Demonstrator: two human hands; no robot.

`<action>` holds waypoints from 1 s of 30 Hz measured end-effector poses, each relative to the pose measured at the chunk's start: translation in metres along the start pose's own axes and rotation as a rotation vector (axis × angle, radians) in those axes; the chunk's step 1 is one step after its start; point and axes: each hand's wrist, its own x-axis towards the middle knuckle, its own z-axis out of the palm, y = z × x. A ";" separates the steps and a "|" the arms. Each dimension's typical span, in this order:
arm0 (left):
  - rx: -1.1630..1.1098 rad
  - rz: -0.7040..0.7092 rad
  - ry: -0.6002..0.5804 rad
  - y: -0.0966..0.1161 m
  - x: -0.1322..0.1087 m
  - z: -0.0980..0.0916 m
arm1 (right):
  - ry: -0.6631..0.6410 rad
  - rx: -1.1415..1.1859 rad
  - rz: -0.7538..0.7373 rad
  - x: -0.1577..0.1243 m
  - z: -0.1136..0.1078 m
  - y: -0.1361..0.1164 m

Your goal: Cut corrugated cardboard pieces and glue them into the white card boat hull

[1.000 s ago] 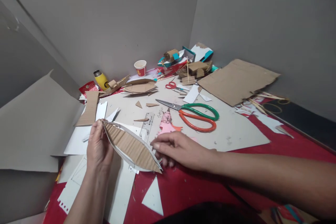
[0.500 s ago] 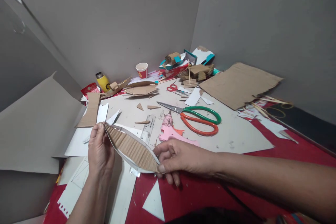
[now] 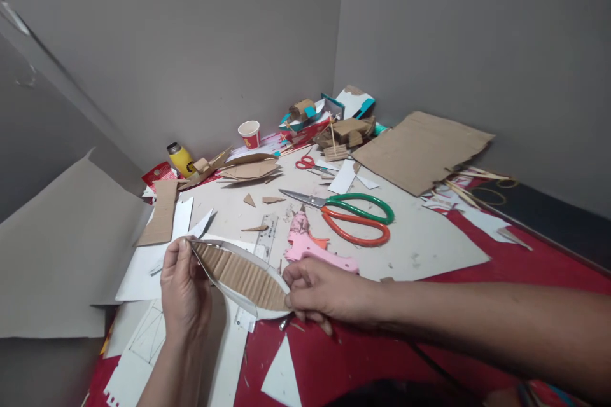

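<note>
Above the worktop (image 3: 348, 362), the left hand (image 3: 184, 286) and right hand (image 3: 317, 292) each pinch an end of the boat-shaped cardboard piece (image 3: 243, 276) between their fingers; white side strips (image 3: 245, 305) already edge it, the corrugated inside uncovered.

Left hand (image 3: 185, 283): bare, fingers (image 3: 172, 257) pinched together at the top. Left forearm (image 3: 167, 369): bare, slanting steeply up from the lower edge. Right hand (image 3: 327, 292): bare, fingers bent, thumb (image 3: 301, 299) pointing left. Right forearm (image 3: 453, 313): bare, stretched nearly level from the right.
</note>
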 end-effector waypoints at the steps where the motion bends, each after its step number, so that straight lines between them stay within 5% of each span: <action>1: 0.004 0.004 0.001 0.000 -0.001 0.001 | 0.029 -0.041 -0.012 0.000 -0.001 -0.001; 8: 0.022 0.061 0.036 0.001 -0.003 -0.001 | 0.273 -0.116 -0.032 -0.005 -0.005 -0.015; 30: 0.184 0.349 0.076 0.005 -0.016 -0.003 | 0.466 -0.053 -0.303 -0.002 -0.022 -0.025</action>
